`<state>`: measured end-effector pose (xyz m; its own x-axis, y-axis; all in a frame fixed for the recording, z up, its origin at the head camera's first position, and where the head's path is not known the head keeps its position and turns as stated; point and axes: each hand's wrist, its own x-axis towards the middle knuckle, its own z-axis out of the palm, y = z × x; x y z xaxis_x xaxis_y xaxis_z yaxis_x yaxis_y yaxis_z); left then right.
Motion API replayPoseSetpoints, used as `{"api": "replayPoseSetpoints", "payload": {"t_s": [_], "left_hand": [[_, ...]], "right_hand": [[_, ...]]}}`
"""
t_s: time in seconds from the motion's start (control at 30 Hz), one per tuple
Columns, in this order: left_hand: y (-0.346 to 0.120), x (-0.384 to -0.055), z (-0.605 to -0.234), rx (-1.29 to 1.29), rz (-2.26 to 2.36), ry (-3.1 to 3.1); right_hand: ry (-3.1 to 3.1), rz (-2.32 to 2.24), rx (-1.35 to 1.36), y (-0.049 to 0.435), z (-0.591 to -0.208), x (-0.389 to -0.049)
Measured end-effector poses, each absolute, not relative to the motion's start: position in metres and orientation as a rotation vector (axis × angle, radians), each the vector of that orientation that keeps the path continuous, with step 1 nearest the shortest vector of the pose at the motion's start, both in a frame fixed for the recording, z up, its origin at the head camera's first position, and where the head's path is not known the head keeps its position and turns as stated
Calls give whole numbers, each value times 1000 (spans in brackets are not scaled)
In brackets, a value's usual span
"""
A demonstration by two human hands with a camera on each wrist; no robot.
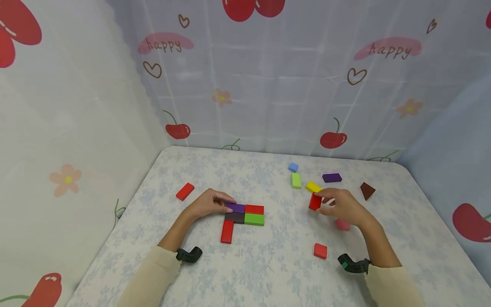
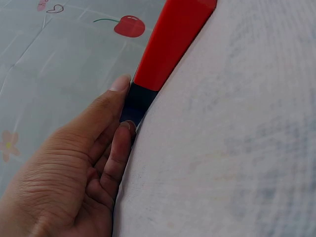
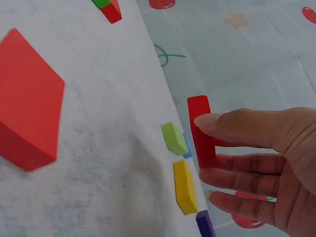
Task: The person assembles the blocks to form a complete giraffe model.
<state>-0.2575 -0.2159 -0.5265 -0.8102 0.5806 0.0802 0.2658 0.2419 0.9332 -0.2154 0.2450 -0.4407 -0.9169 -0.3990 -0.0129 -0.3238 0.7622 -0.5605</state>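
Observation:
Left of centre in the head view, flat blocks lie side by side: a purple block (image 1: 238, 208), a red one (image 1: 254, 209), a black one (image 1: 234, 218), a green one (image 1: 254, 219) and a red block (image 1: 227, 232) jutting toward me. My left hand (image 1: 209, 202) pinches the purple block's left end between thumb and fingers; the left wrist view shows the thumb (image 2: 118, 86) against a dark block end. On the right, my right hand (image 1: 343, 205) grips a red block (image 3: 201, 131) by thumb and fingertips, lifted off the table.
A red block (image 1: 185, 191) lies at the left. Near the right hand are blue (image 1: 293, 167), light green (image 1: 296, 181), yellow (image 1: 313, 186), purple (image 1: 332, 177) and brown (image 1: 367, 191) blocks, a pinkish-red block (image 1: 343, 224) and a red block (image 1: 320, 251). Printed curtains surround the table.

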Motion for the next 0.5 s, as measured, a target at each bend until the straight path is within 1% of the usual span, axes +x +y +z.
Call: {"api": "replayPoseSetpoints", "payload": {"t_s": [0.5], "left_hand": [[-214, -256, -525, 774, 1600, 2234]], "right_hand": [[2672, -819, -870, 180, -443, -187]]}}
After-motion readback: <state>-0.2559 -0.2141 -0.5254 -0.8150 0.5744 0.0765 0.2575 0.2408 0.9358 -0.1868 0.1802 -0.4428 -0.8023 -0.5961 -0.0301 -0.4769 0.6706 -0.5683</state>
